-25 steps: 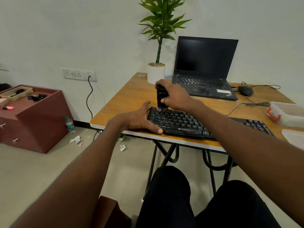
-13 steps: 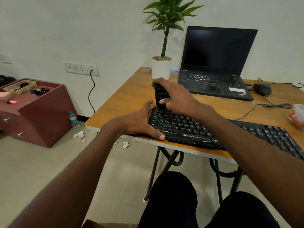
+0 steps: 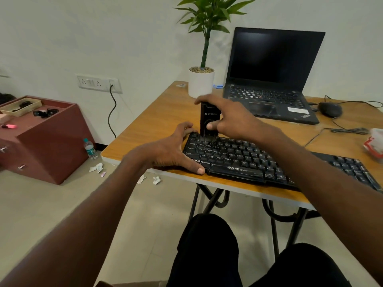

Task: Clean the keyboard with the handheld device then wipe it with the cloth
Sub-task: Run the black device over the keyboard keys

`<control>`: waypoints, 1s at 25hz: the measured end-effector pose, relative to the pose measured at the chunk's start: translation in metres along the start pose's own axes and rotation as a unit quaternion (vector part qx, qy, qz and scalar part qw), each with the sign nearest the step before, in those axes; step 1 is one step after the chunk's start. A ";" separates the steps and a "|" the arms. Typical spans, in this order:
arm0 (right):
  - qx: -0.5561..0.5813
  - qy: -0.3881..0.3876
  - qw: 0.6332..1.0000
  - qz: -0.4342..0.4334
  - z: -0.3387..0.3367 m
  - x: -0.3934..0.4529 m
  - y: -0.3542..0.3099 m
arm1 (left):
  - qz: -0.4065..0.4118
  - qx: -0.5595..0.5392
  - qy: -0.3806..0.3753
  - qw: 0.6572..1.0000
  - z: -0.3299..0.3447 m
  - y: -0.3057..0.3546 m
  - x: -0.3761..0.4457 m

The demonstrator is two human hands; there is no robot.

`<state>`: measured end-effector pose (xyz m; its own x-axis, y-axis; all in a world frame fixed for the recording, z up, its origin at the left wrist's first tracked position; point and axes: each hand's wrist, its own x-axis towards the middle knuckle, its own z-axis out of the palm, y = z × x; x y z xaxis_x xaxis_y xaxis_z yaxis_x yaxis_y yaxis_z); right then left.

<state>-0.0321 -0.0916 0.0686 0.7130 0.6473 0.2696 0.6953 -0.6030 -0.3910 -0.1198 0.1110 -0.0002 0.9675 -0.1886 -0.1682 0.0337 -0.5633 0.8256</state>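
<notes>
A black keyboard (image 3: 238, 156) lies along the front edge of the wooden table (image 3: 157, 119). My right hand (image 3: 230, 117) grips a black handheld device (image 3: 208, 119) upright, its brush end down on the keys at the keyboard's top left corner. My left hand (image 3: 170, 150) rests spread against the keyboard's left end, thumb on the front left corner and fingers at the back left corner. I see no cloth in this view.
An open black laptop (image 3: 271, 79) and a potted plant (image 3: 201, 81) stand at the back of the table, a mouse (image 3: 330, 109) and cable to the right. A clear box with a red clip (image 3: 376, 142) sits at the right edge. A maroon cabinet (image 3: 41, 137) stands left.
The view has moved closer and lower to the table. Both hands keep their places; the device stays at the keyboard's top left corner.
</notes>
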 end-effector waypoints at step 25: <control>-0.007 0.048 0.998 0.046 -0.002 -0.012 0.006 | -0.007 0.012 -0.016 1.000 0.001 0.007 -0.003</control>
<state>-0.0368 -0.1039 0.0648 0.7791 0.5416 0.3157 0.6269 -0.6654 -0.4053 -0.1225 0.1071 0.0056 0.9587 -0.2049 -0.1972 0.0417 -0.5846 0.8103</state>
